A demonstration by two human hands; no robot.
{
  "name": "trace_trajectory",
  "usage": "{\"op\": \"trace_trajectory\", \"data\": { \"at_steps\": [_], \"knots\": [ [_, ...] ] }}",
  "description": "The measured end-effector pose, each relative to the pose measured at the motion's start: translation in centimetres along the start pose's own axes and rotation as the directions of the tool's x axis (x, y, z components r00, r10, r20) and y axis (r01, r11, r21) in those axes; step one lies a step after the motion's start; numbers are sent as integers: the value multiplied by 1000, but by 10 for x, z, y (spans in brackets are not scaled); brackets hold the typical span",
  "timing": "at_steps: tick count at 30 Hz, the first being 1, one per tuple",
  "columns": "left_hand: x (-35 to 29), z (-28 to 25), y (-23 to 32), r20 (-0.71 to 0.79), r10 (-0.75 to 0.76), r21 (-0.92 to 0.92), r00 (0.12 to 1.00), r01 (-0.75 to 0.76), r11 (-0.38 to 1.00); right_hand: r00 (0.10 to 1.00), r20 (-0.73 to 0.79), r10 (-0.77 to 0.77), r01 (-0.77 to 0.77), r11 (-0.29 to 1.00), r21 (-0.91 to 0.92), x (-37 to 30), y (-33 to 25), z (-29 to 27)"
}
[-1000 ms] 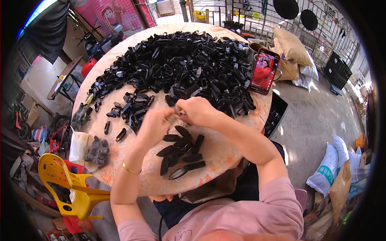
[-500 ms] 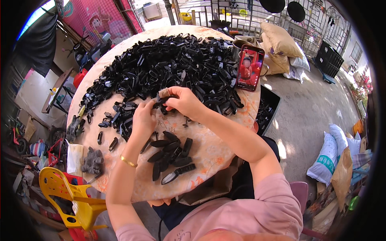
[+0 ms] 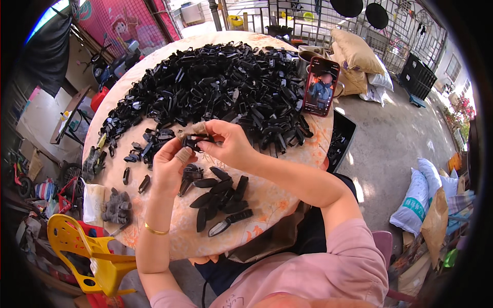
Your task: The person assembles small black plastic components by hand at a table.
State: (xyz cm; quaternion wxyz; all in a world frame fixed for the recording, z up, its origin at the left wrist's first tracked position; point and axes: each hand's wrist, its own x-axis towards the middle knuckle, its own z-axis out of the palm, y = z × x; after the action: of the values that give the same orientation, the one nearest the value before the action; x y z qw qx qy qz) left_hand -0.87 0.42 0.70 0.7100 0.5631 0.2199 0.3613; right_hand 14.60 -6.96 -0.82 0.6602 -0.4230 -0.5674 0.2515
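Between my two hands is a small black plastic part, just in front of a big heap of similar black pieces. My left hand pinches its left end, a tan wrap round one finger. From the right, the thumb and fingers of my right hand close on the other end, and a tan wrap covers one of those fingers too. My fingers partly hide the piece. Nearer to me lies a small pile of longer black pieces, with one longer, glossy-ended piece at its near edge.
A phone playing a video leans upright at the table's right. Dark gloves and a white packet lie at the left edge of the patterned tablecloth. A black bin stands beside the table, a yellow chair at lower left.
My left hand has turned and shifted left, its fingers now showing. My right hand has dropped slightly, and the black part shows more plainly between them. The phone's picture has changed.
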Motion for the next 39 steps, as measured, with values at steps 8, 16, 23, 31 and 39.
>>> {"op": "trace_trajectory", "data": {
  "at_steps": [8,16,23,31,39],
  "knots": [
    [-3,1,-2,28,74,158,997,-78,984,998,-10,-61,60,992,-114,-5,-4,2],
    [-10,16,-15,-66,128,29,990,-126,992,916,8,-402,353,794,-495,-6,-3,2],
    [-9,5,4,-6,156,-4,988,-156,988,985,134,112,-94,986,-136,-5,-9,-2],
    [-13,5,9,123,241,87,963,-253,964,958,192,-215,278,866,-416,-10,-11,-3],
    [-10,4,11,114,146,255,983,-171,952,915,162,-370,389,697,-603,-8,-8,0]
  ]
}}
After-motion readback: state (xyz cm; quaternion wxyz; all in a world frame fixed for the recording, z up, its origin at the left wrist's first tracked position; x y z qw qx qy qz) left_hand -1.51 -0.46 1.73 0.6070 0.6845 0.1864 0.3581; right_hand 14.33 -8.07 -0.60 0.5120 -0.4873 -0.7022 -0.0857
